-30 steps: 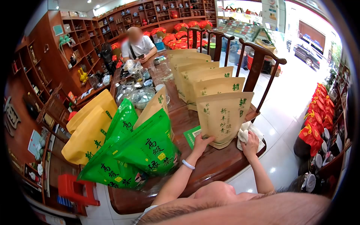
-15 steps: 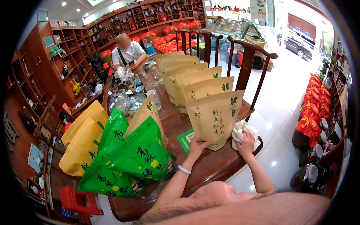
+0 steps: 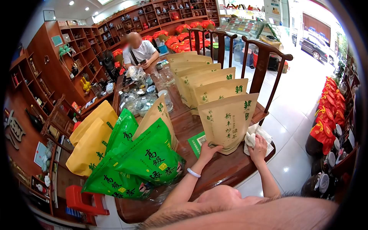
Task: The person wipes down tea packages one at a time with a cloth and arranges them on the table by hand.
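At the front of the row stands an upright brown paper tea bag [image 3: 226, 120] with green and black lettering. My left hand [image 3: 208, 150], a pale bangle on its wrist, grips its lower left corner with the thumb across the front; the other fingers are partly hidden. Right of the bag, my right hand [image 3: 257, 148] is closed on a crumpled white cloth [image 3: 251, 138] pressed to the table edge. A green card with a QR code [image 3: 197, 142] lies by my left hand. Further brown bags [image 3: 222, 91] stand in line behind.
Shiny green tea bags [image 3: 153, 157] and yellow-brown bags [image 3: 90, 143] stand on the left of the wooden table [image 3: 214, 172]. Glass teaware [image 3: 145, 104] sits beyond them. A seated person [image 3: 142, 53] holds a phone. Tall wooden chairs [image 3: 260, 65] line the right side.
My view has turned slightly left, so the scene sits further right. Both hands keep nearly the same places at the bag and cloth. The seated person's head has turned.
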`<state>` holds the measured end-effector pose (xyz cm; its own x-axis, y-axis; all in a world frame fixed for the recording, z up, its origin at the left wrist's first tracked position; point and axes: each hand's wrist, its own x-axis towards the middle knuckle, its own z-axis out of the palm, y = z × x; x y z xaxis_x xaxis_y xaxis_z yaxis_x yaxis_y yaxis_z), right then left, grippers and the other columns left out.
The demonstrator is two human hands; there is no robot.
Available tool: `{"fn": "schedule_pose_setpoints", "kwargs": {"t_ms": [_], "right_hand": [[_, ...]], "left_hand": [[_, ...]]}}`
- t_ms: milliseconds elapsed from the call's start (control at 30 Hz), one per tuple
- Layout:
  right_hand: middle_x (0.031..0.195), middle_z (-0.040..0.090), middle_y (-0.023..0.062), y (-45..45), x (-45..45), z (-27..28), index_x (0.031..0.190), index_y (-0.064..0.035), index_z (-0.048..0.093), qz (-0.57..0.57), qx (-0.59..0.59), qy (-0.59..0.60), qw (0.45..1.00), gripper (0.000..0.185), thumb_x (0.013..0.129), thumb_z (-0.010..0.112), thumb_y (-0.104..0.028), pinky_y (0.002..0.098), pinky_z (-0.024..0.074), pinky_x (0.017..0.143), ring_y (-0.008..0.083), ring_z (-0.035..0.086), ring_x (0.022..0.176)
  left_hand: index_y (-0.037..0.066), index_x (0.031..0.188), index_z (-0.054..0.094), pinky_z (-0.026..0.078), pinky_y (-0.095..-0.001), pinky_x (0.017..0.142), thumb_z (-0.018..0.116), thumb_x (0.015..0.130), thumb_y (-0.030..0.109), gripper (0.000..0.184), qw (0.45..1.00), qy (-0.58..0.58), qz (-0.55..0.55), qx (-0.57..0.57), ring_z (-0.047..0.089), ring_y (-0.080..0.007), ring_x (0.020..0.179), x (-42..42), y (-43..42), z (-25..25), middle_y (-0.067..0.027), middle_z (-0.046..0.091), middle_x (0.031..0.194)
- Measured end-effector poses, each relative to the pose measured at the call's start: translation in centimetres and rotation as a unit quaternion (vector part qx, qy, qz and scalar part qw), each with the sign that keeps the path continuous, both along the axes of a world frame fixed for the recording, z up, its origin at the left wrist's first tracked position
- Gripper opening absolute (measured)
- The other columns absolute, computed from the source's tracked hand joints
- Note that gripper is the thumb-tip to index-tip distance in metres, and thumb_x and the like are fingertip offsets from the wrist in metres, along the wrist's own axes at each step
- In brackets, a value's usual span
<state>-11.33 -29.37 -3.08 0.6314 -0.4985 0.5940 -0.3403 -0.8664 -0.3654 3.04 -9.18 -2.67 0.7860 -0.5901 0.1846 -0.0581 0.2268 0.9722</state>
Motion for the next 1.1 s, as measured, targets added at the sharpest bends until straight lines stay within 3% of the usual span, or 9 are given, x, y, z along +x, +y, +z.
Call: {"fn": "schedule_pose_setpoints", "kwargs": {"t_ms": [733, 1100], "right_hand": [[0.114, 0.05, 0.0119, -0.1, -0.2, 0.1, 0.108, -0.0006, 0.051, 0.012, 0.017, -0.003, 1.0, 0.055, 0.058, 0.071, -0.013, 0.0417, 0.0317, 0.095, 0.0306, 0.043, 0.11], [0.114, 0.05, 0.0114, 0.0, -0.2, -0.1, 0.107, -0.0004, 0.052, 0.007, 0.012, -0.018, 1.0, 0.055, 0.057, 0.071, -0.013, 0.0413, 0.0321, 0.094, 0.0302, 0.043, 0.11]], "left_hand": [[-0.002, 0.103, 0.056, 0.049, -0.025, 0.074, 0.072, 0.07, 0.005, 0.037, 0.998, 0.003, 0.01, 0.068, 0.059, -0.0129, 0.084, -0.6, 0.4, 1.7, -0.0077, 0.063, 0.095], [-0.001, 0.101, 0.058, 0.049, -0.0247, 0.074, 0.072, 0.07, 0.005, 0.034, 0.999, 0.008, -0.006, 0.041, 0.059, -0.0122, 0.084, -0.3, 0.2, 0.7, -0.007, 0.063, 0.094]]}}
